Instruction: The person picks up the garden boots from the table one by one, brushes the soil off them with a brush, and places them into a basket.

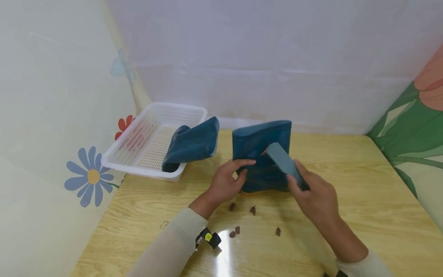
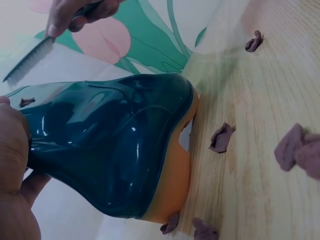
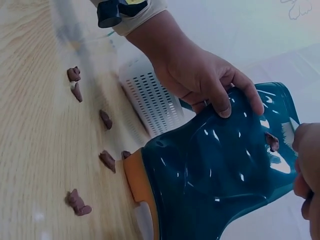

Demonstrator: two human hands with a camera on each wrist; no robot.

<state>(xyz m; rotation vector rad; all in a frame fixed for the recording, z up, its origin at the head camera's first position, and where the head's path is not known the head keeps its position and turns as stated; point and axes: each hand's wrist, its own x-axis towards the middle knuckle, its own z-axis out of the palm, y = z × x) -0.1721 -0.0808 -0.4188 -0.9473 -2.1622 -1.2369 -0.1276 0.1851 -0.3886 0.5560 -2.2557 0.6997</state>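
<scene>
A glossy teal rubber boot (image 1: 261, 134) with an orange sole stands upright on the wooden table. My left hand (image 1: 226, 181) grips its shaft at the left edge, thumb and index finger showing on the near side in the right wrist view. In my right hand (image 1: 318, 196) is a scrub brush (image 1: 284, 159) with a grey-blue back. Its pale bristles (image 3: 288, 134) face the upper shaft, close to a brown mud-like clump (image 3: 271, 142) stuck there. The left wrist view shows the boot's rounded foot (image 2: 115, 145) and sole near the tabletop.
Several brown clumps (image 1: 253, 210) lie scattered on the table before the boot. To the left stands a white perforated basket (image 1: 107, 159), and a second teal boot (image 1: 194, 142) leans over its right rim. A pale curtain (image 1: 259, 69) hangs behind the table.
</scene>
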